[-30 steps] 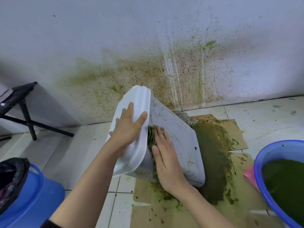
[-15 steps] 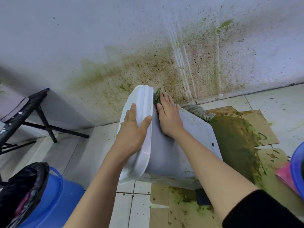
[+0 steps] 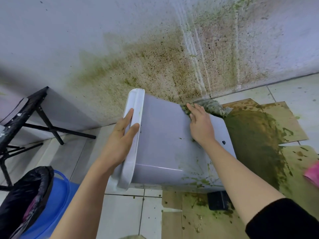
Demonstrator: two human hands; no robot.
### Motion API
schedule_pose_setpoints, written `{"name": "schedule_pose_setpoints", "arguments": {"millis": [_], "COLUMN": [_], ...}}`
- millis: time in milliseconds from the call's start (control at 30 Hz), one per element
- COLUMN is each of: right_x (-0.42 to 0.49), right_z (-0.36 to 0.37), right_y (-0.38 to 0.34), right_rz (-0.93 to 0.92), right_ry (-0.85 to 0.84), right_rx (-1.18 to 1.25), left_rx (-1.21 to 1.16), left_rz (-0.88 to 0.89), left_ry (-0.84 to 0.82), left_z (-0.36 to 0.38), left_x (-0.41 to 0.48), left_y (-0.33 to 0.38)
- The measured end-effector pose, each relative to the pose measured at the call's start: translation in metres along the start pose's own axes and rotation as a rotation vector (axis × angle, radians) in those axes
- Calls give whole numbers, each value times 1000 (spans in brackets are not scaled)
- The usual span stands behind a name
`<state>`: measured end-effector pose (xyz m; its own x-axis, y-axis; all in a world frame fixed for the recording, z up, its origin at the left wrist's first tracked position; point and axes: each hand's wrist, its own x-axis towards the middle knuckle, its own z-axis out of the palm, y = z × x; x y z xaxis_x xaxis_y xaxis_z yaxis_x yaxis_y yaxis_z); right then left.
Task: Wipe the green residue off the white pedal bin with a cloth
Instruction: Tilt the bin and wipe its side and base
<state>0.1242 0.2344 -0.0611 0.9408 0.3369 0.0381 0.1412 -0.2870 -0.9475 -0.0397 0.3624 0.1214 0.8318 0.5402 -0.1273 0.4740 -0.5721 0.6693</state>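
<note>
Your left hand (image 3: 123, 137) clutched the pedal bin (image 3: 169, 149) by its lid (image 3: 135, 102); your flat right hand (image 3: 200, 125) pressed the cloth (image 3: 213, 107); over-pushing could have tipped it frame-right.

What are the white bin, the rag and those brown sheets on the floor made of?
The white bin seems to be smooth, glossy plastic, given its soft highlights and rounded moulded edges. The rag is probably soft fabric: bunched, fuzzy, stained green. The brown sheets are likely cardboard: flat, matt, straight-cut edges.
</note>
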Motion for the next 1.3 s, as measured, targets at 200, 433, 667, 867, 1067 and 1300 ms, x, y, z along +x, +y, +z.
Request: {"name": "schedule_pose_setpoints", "arguments": {"millis": [200, 433, 667, 867, 1067, 1300], "right_x": [-11, -42, -101, -50, 4, -56], "right_z": [-22, -27, -19, 10, 30, 31], "right_y": [41, 45, 20, -53, -112, -110], "right_rz": [166, 175, 135, 11, -158, -300], "right_ry": [73, 92, 71, -9, -85, -121], "right_rx": [-7, -44, -96, -10, 21, 29], "left_rx": [-14, -48, -25, 6, -3, 32], "left_rz": [-5, -14, -4, 13, 35, 37], "left_ry": [14, 10, 11, 18, 13, 11], "left_z": [-1, -1, 2, 6, 8, 6], "left_x": [-1, -4, -3, -6, -3, 0], "left_y": [-5, -5, 3, 9, 13, 10]}}
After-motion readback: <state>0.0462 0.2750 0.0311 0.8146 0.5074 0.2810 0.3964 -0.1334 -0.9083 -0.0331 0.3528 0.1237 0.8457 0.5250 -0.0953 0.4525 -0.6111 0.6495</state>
